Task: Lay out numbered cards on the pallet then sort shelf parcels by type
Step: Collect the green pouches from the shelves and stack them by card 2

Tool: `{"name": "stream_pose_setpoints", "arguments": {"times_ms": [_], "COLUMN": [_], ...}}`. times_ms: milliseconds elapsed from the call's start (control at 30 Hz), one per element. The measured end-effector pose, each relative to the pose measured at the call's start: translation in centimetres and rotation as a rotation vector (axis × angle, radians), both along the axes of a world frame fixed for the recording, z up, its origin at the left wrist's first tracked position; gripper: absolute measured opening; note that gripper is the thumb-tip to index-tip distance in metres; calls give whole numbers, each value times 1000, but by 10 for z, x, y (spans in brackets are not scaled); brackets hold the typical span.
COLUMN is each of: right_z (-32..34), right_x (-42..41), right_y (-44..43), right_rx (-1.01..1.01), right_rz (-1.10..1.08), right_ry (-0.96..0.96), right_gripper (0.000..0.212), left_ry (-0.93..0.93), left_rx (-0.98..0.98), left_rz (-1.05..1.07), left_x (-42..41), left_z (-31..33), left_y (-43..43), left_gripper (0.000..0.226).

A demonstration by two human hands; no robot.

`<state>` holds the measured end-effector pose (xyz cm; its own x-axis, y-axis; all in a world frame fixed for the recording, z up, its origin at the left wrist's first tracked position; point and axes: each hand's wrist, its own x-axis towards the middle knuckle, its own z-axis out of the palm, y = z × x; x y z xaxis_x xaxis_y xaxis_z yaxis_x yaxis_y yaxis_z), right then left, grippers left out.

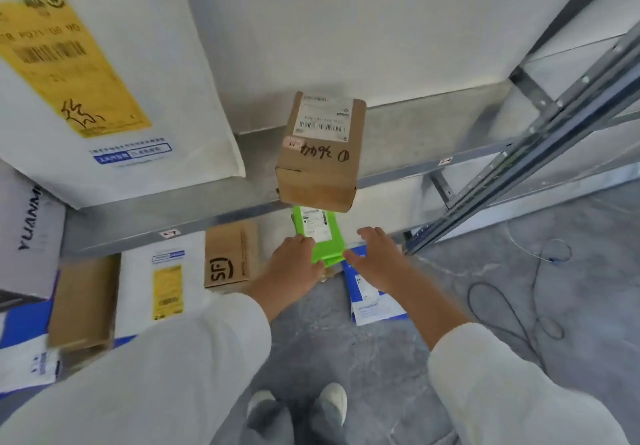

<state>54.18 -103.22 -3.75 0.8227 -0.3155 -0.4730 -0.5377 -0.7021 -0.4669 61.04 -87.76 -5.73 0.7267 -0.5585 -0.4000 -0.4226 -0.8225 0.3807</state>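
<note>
**White sleeves low, both hands at green parcel**

White sleeves [166,375] fill the near edge, pale shoes [332,403] between them on the grey floor. Left hand [294,264] grips the green parcel [320,236] at its near-left edge, fingers curled over it. Right hand [377,257] is spread, fingers mostly straight, thumb touching the parcel's near-right corner. The parcel sits just below the metal shelf's [145,222] front edge, under the brown carton [322,153] that overhangs it. SF box [230,257] is to the left, blue-white mailer [370,292] to the right on the floor. Large white mailer with yellow label [104,80] lies far left on the shelf.
</note>
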Motion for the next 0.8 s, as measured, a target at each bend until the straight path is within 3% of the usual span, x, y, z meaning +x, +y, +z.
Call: {"name": "stream_pose_setpoints", "arguments": {"times_ms": [300, 433, 567, 667, 800], "right_z": [-153, -207, -238, -252, -264], "right_x": [64, 92, 108, 113, 117], "right_y": [-32, -40, -42, -40, -38], "right_rx": [79, 117, 186, 260, 323], "right_rz": [-18, -71, -138, -153, -244], "right_ry": [31, 39, 76, 104, 100], "right_gripper": [55, 56, 56, 56, 48], "left_ry": [66, 112, 169, 233, 288], "left_rx": [2, -3, -60, -130, -118], "left_rz": [195, 317, 515, 725, 818], "left_x": [48, 73, 88, 91, 85], "left_z": [-147, -194, -216, -222, -236], "left_y": [-26, -37, -50, -63, -73], "left_gripper": [38, 28, 23, 32, 32]}}
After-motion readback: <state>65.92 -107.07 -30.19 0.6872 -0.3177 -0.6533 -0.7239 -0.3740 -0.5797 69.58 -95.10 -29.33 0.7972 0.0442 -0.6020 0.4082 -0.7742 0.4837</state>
